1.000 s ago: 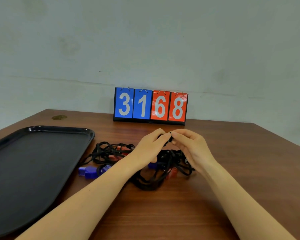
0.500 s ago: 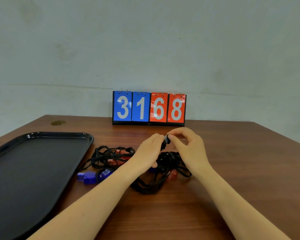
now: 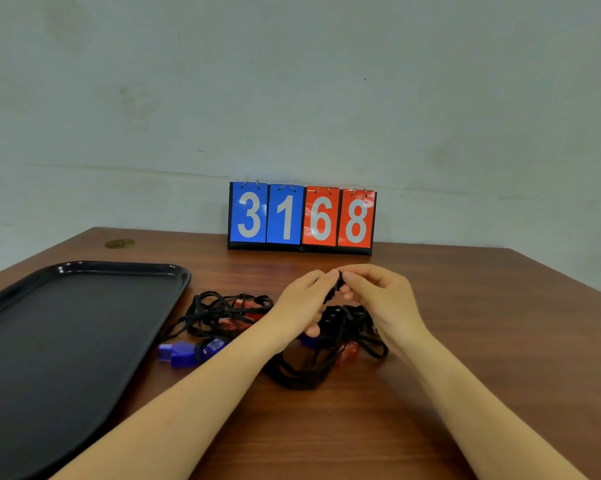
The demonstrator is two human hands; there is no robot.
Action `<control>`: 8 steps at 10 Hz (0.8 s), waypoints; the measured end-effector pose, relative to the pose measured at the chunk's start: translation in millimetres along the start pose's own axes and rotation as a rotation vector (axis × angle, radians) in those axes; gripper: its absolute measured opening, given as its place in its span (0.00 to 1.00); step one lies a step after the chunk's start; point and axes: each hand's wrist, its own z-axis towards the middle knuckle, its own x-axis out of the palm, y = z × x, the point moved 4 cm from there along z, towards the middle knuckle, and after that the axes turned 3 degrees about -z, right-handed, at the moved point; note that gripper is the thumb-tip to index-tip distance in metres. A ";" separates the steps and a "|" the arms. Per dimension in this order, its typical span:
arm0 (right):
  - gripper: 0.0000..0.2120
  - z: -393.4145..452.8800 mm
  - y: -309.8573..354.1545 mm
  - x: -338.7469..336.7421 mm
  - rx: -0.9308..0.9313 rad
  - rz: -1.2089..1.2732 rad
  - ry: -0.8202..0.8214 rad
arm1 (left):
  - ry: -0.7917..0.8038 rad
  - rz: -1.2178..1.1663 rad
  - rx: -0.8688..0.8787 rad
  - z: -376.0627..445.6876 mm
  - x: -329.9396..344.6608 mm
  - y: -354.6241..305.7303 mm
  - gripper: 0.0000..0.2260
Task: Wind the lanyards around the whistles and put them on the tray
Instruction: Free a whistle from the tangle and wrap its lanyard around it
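- My left hand (image 3: 304, 301) and right hand (image 3: 378, 299) meet just right of the frame's centre, raised a little above the wooden table (image 3: 465, 341).
- Both hands have their fingers curled in, and thumb and forefinger of each pinch the same small black lanyard (image 3: 337, 289) piece between them; the fingertips of the two hands nearly touch.
- The pinched black piece stands roughly upright between the hands. I cannot tell whether a whistle is inside the grip.
- From the pinch, black cord drops straight down into a tangled pile of lanyards (image 3: 313, 362) lying on the table below the hands.
- In that pile I see a red whistle (image 3: 347, 353) at its lower right, under my right wrist, and a bit of a blue one showing under my left hand. Which way either points I cannot tell under the cords.
- A second tangle of cord (image 3: 223, 310) lies to the left of the hands, with red whistles (image 3: 238, 322) half buried in it.
- Blue whistles (image 3: 181, 353) lie at that tangle's lower left, long axis running about left to right across the frame, just beside the tray's right edge.
- The black tray (image 3: 49, 341) fills the lower left of the frame; no whistle lies on it.
- A flip scoreboard (image 3: 302, 216) reading 3168 stands at the table's far edge, centre frame, against the wall.
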 end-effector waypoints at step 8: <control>0.05 -5.7 8.3 5.2 -0.118 -0.219 -0.047 | -0.160 -0.039 0.179 -9.2 -2.7 -11.9 0.15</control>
